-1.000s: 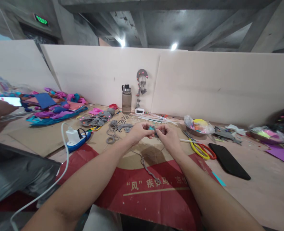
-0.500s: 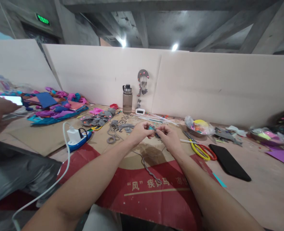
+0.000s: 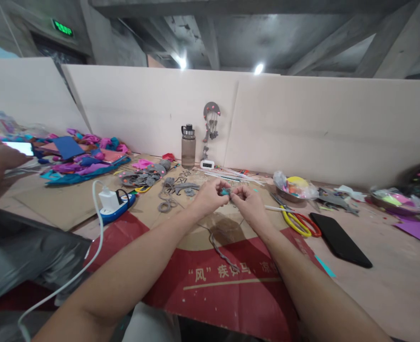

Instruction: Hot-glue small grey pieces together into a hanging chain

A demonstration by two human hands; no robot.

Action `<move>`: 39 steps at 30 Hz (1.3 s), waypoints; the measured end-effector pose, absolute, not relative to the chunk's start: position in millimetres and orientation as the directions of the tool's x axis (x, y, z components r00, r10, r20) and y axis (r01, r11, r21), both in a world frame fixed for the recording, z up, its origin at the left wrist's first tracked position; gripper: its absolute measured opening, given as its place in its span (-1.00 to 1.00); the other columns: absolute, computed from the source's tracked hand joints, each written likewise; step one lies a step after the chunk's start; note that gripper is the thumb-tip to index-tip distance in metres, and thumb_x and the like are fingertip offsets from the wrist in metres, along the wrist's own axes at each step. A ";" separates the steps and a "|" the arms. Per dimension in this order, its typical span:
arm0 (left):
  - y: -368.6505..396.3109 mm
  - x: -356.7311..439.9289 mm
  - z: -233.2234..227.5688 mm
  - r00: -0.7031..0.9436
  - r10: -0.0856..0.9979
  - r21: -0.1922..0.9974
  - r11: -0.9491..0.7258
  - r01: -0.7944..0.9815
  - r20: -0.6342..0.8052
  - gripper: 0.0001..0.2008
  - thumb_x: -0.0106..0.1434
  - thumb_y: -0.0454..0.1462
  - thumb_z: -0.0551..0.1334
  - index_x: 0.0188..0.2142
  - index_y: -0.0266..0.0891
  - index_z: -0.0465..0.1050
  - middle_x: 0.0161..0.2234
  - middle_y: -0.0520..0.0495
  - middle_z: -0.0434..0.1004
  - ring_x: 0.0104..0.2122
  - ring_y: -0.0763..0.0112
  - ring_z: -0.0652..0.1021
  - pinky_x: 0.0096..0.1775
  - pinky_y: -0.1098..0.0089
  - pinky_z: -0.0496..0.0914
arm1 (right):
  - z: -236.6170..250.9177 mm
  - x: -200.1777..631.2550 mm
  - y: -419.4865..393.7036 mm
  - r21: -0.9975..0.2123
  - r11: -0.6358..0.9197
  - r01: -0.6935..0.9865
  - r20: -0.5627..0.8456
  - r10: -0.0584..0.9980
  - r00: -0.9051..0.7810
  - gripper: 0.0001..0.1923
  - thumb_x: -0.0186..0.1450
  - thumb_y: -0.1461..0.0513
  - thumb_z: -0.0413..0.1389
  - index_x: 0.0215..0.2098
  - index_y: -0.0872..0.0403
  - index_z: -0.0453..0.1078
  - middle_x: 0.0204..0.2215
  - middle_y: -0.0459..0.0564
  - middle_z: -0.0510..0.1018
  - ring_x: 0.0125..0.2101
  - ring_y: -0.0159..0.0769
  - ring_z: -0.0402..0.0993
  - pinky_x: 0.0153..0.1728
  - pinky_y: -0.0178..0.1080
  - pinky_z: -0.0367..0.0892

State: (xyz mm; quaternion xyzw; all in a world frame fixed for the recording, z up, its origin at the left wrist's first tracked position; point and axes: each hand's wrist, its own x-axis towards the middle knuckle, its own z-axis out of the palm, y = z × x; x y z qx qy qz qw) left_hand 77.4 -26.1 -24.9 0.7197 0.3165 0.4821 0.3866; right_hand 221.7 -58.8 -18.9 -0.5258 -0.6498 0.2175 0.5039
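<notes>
Both my forearms are bare to the elbow, no sleeves in sight. My left hand (image 3: 210, 197) and right hand (image 3: 247, 202) wear no gloves, and I see no watch or bands at either wrist.

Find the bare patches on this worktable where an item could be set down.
Bare cardboard lies left of the blue power strip. Bare tabletop lies right of the black phone. Crowded: behind both hands, among grey felt pieces and scissors.

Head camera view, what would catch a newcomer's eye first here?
At centre, the left hand and right hand pinch a small teal piece together above the red and tan cardboard. Yellow and red scissors lie to their right, and a heap of bright felt scraps sits far left.
</notes>
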 end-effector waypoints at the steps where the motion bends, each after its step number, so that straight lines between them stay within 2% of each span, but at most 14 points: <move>1: -26.3 77.8 -24.0 0.328 0.847 0.885 -0.461 0.060 0.419 -0.74 -0.02 -0.41 0.22 -0.26 -0.30 0.36 -0.54 0.05 0.43 -0.57 0.54 0.45 -0.52 0.52 0.33 | -19.1 222.3 -58.3 -0.826 0.354 0.438 0.415 0.909 0.047 -0.81 0.10 0.11 0.07 -0.51 0.08 0.30 -0.62 -0.15 0.31 -0.60 -0.44 0.14 -0.57 -0.35 0.07; 5: -26.1 78.7 -20.0 0.312 0.898 0.950 -0.307 -0.063 0.311 -0.74 -0.02 -0.38 0.26 -0.28 -0.32 0.33 -0.58 0.05 0.40 -0.60 0.52 0.45 -0.54 0.49 0.34 | -20.8 224.9 -55.9 -0.880 0.334 0.337 0.364 0.931 0.028 -0.76 0.12 0.05 0.06 -0.42 0.07 0.33 -0.59 -0.16 0.33 -0.60 -0.43 0.13 -0.58 -0.34 0.07; 8: -25.4 78.4 -19.8 0.314 0.900 0.953 -0.289 -0.092 0.304 -0.74 -0.02 -0.38 0.26 -0.28 -0.33 0.32 -0.57 0.04 0.41 -0.60 0.51 0.45 -0.53 0.49 0.34 | -21.1 224.7 -55.1 -0.883 0.332 0.331 0.362 0.932 0.032 -0.76 0.10 0.06 0.08 -0.40 0.07 0.34 -0.57 -0.14 0.35 -0.58 -0.43 0.15 -0.57 -0.34 0.08; 12: -24.3 77.9 -24.4 0.336 0.866 0.922 -0.387 -0.016 0.370 -0.71 -0.02 -0.39 0.24 -0.24 -0.32 0.34 -0.56 0.04 0.43 -0.59 0.52 0.45 -0.50 0.49 0.34 | -21.0 222.7 -55.1 -0.857 0.339 0.388 0.389 0.920 0.056 -0.81 0.08 0.10 0.08 -0.48 0.07 0.31 -0.59 -0.15 0.34 -0.58 -0.43 0.16 -0.54 -0.34 0.09; 16: -23.4 78.7 -28.6 0.336 0.802 0.825 -0.554 0.110 0.494 -0.70 -0.03 -0.41 0.22 -0.23 -0.29 0.41 -0.43 0.00 0.49 -0.49 0.53 0.47 -0.41 0.50 0.33 | -21.8 221.4 -55.9 -0.820 0.318 0.476 0.407 0.908 0.095 -0.89 0.04 0.18 0.07 -0.54 0.07 0.27 -0.66 -0.18 0.27 -0.61 -0.44 0.12 -0.57 -0.35 0.04; 18: -22.2 78.5 -28.9 0.333 0.793 0.800 -0.580 0.155 0.511 -0.70 -0.04 -0.41 0.22 -0.24 -0.29 0.44 -0.41 -0.01 0.50 -0.47 0.53 0.45 -0.40 0.50 0.30 | -22.0 221.0 -56.7 -0.805 0.334 0.491 0.429 0.899 0.091 -0.92 0.03 0.21 0.06 -0.54 0.07 0.27 -0.66 -0.18 0.26 -0.61 -0.44 0.11 -0.57 -0.34 0.04; 21: -20.0 77.1 -27.1 0.319 0.834 0.848 -0.511 0.143 0.449 -0.78 -0.05 -0.37 0.25 -0.33 -0.31 0.46 -0.46 0.01 0.48 -0.48 0.53 0.41 -0.41 0.50 0.25 | -21.0 220.5 -58.1 -0.832 0.357 0.424 0.420 0.905 0.062 -0.86 0.08 0.16 0.06 -0.47 0.07 0.31 -0.61 -0.15 0.31 -0.59 -0.41 0.15 -0.55 -0.32 0.08; 25: -19.6 76.2 -23.1 0.293 0.894 0.936 -0.352 -0.010 0.339 -0.83 -0.07 -0.33 0.30 -0.42 -0.33 0.43 -0.49 0.04 0.44 -0.50 0.56 0.38 -0.42 0.50 0.23 | -19.0 220.2 -58.9 -0.878 0.348 0.329 0.384 0.922 0.048 -0.79 0.12 0.11 0.05 -0.32 0.05 0.31 -0.54 -0.15 0.34 -0.57 -0.40 0.18 -0.54 -0.32 0.12; 30: -21.5 77.0 -21.6 0.329 0.903 0.961 -0.262 -0.090 0.277 -0.78 -0.08 -0.31 0.33 -0.41 -0.33 0.40 -0.57 0.08 0.36 -0.60 0.60 0.33 -0.55 0.52 0.17 | -21.7 221.0 -55.6 -0.855 0.383 0.349 0.425 0.904 0.050 -0.83 0.13 0.12 0.04 -0.39 0.06 0.29 -0.49 -0.10 0.38 -0.53 -0.39 0.21 -0.52 -0.31 0.13; 36: -22.7 77.2 -21.3 0.386 0.887 0.962 -0.190 -0.195 0.254 -0.73 -0.07 -0.32 0.36 -0.35 -0.37 0.40 -0.54 0.02 0.42 -0.55 0.55 0.44 -0.46 0.45 0.34 | -23.8 223.3 -53.6 -0.830 0.406 0.383 0.458 0.888 0.050 -0.81 0.14 0.11 0.02 -0.45 0.07 0.30 -0.51 -0.10 0.39 -0.50 -0.37 0.24 -0.47 -0.29 0.14; 39: -24.2 77.4 -20.5 0.395 0.889 0.968 -0.168 -0.188 0.231 -0.75 -0.03 -0.33 0.35 -0.33 -0.39 0.42 -0.52 -0.01 0.45 -0.55 0.54 0.46 -0.43 0.44 0.38 | -23.7 223.3 -54.1 -0.809 0.423 0.408 0.483 0.874 0.052 -0.83 0.15 0.13 0.02 -0.46 0.07 0.29 -0.52 -0.10 0.39 -0.50 -0.37 0.26 -0.46 -0.28 0.15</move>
